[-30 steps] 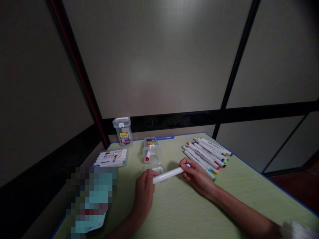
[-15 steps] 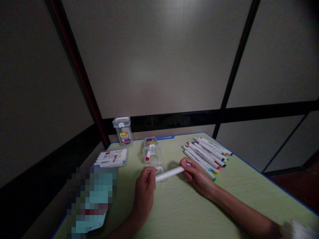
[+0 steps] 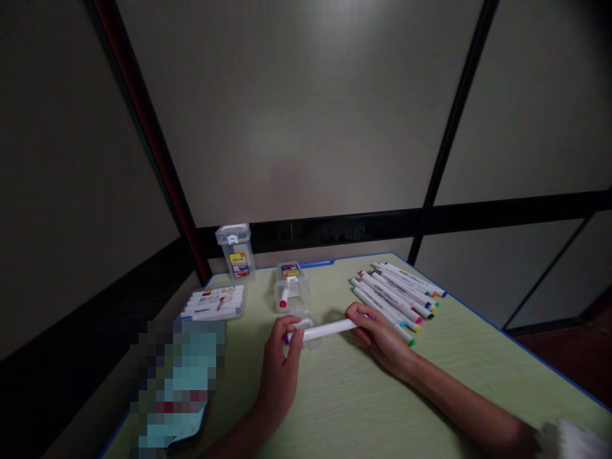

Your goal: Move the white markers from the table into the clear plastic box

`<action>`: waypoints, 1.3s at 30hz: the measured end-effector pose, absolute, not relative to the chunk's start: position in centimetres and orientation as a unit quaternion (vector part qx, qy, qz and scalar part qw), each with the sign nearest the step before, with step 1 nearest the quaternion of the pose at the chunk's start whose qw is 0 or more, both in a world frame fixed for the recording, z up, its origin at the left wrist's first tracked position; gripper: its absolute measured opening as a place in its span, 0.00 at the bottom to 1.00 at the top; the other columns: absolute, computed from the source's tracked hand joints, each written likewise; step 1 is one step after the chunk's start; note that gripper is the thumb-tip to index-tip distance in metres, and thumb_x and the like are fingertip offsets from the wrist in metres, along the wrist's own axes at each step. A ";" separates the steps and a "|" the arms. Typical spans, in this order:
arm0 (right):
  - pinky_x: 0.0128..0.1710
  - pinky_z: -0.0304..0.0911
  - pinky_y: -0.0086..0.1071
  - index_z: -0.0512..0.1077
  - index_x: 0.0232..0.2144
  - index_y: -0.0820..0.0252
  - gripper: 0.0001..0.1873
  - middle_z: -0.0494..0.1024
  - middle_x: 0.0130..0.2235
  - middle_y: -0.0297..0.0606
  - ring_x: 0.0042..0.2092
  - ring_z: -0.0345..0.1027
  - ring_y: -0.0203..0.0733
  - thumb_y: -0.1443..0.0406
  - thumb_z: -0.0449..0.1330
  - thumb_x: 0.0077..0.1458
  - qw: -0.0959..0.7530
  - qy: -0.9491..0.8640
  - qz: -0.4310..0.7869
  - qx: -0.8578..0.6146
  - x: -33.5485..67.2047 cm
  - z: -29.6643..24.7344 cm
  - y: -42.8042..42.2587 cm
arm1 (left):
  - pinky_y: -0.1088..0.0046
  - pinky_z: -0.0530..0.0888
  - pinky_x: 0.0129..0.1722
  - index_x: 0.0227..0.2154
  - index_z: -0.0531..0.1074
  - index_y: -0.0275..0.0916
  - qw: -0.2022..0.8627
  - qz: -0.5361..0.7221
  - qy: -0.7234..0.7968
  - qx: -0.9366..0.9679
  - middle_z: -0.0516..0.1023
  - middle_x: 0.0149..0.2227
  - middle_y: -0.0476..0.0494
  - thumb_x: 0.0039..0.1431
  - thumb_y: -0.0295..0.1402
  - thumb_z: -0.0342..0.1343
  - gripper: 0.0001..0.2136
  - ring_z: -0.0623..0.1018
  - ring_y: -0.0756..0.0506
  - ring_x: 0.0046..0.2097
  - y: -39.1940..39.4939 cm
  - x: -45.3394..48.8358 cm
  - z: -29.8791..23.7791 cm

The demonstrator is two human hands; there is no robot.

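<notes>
Both hands hold one white marker [image 3: 329,330] level just above the pale green table [image 3: 363,401]. My left hand [image 3: 283,366] pinches its left end, where a dark tip shows. My right hand [image 3: 380,338] grips its right end with curled fingers. Just behind the marker lies a clear plastic marker box [image 3: 292,293] on its side with a red-ended marker inside; its open lid sits under the held marker.
Several white markers with coloured caps [image 3: 396,296] lie in a row at the right rear. A flat pack of markers [image 3: 213,303] lies at the left, a closed clear box [image 3: 235,250] stands at the back left. A blurred teal object [image 3: 174,382] covers the near left corner.
The marker has swung from tilted to nearly level. My left hand has shifted slightly right and closed round its left end.
</notes>
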State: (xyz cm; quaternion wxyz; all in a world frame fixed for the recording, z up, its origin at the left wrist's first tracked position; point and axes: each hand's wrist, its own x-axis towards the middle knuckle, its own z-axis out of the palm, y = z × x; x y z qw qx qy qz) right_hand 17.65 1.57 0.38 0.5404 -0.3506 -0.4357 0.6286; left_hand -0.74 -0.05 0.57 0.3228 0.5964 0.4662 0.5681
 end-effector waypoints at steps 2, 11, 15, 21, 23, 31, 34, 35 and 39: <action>0.17 0.30 0.29 0.62 0.19 0.61 0.16 0.50 0.12 0.22 0.16 0.35 0.27 0.57 0.62 0.45 0.539 -0.437 0.627 -0.354 17.6 0.5 1.5 | 0.74 0.67 0.33 0.33 0.68 0.38 0.322 0.575 0.464 0.593 0.70 0.30 0.48 0.53 0.34 0.50 0.07 0.70 0.48 0.33 -0.1 -0.7 0.6; 0.18 0.30 0.29 0.63 0.18 0.60 0.15 0.50 0.12 0.22 0.17 0.36 0.27 0.58 0.63 0.44 0.542 -0.443 0.617 -0.359 17.6 0.7 1.4 | 0.73 0.65 0.35 0.33 0.67 0.38 0.331 0.585 0.455 0.584 0.70 0.31 0.47 0.52 0.34 0.51 0.07 0.69 0.47 0.34 -0.1 -0.7 0.5; 0.18 0.30 0.29 0.62 0.18 0.60 0.15 0.51 0.12 0.22 0.17 0.36 0.27 0.58 0.63 0.43 0.542 -0.441 0.618 -0.361 17.5 0.7 1.4 | 0.73 0.65 0.35 0.33 0.67 0.38 0.325 0.582 0.456 0.589 0.70 0.31 0.47 0.53 0.33 0.50 0.06 0.69 0.47 0.35 -0.1 -0.7 0.5; 0.18 0.30 0.29 0.62 0.18 0.60 0.15 0.51 0.12 0.22 0.16 0.36 0.27 0.58 0.63 0.42 0.542 -0.438 0.620 -0.362 17.5 0.9 1.3 | 0.73 0.65 0.36 0.32 0.67 0.38 0.325 0.582 0.453 0.592 0.70 0.31 0.47 0.52 0.33 0.51 0.06 0.69 0.47 0.35 -0.1 -0.7 0.5; 0.18 0.30 0.29 0.62 0.18 0.60 0.15 0.52 0.12 0.23 0.16 0.36 0.27 0.58 0.63 0.42 0.541 -0.438 0.619 -0.363 17.5 1.0 1.3 | 0.73 0.65 0.37 0.33 0.67 0.38 0.326 0.584 0.452 0.590 0.70 0.32 0.47 0.53 0.33 0.51 0.06 0.69 0.47 0.35 -0.2 -0.7 0.6; 0.18 0.30 0.29 0.63 0.18 0.61 0.14 0.51 0.12 0.23 0.17 0.37 0.27 0.59 0.63 0.42 0.541 -0.433 0.624 -0.361 17.5 0.9 1.3 | 0.72 0.64 0.41 0.33 0.67 0.39 0.328 0.592 0.439 0.591 0.70 0.33 0.46 0.52 0.33 0.51 0.06 0.69 0.46 0.38 -0.3 -0.7 0.7; 0.19 0.30 0.30 0.63 0.18 0.60 0.14 0.52 0.12 0.23 0.17 0.37 0.27 0.59 0.63 0.43 0.543 -0.432 0.622 -0.363 17.5 0.9 1.3 | 0.72 0.64 0.41 0.34 0.67 0.39 0.326 0.597 0.427 0.597 0.70 0.34 0.46 0.52 0.32 0.52 0.06 0.69 0.46 0.39 -0.2 -0.7 0.6; 0.19 0.30 0.30 0.63 0.18 0.60 0.14 0.52 0.12 0.23 0.17 0.37 0.28 0.59 0.63 0.43 0.544 -0.433 0.621 -0.363 17.5 0.9 1.3 | 0.71 0.64 0.41 0.34 0.67 0.39 0.323 0.598 0.424 0.599 0.70 0.34 0.46 0.52 0.32 0.52 0.06 0.69 0.46 0.39 -0.2 -0.7 0.5; 0.19 0.30 0.30 0.63 0.17 0.61 0.15 0.52 0.12 0.24 0.17 0.38 0.28 0.59 0.62 0.44 0.545 -0.438 0.619 -0.359 17.6 0.8 1.4 | 0.71 0.64 0.41 0.34 0.66 0.39 0.322 0.598 0.417 0.603 0.70 0.34 0.47 0.52 0.31 0.52 0.06 0.69 0.46 0.39 -0.1 -0.7 0.4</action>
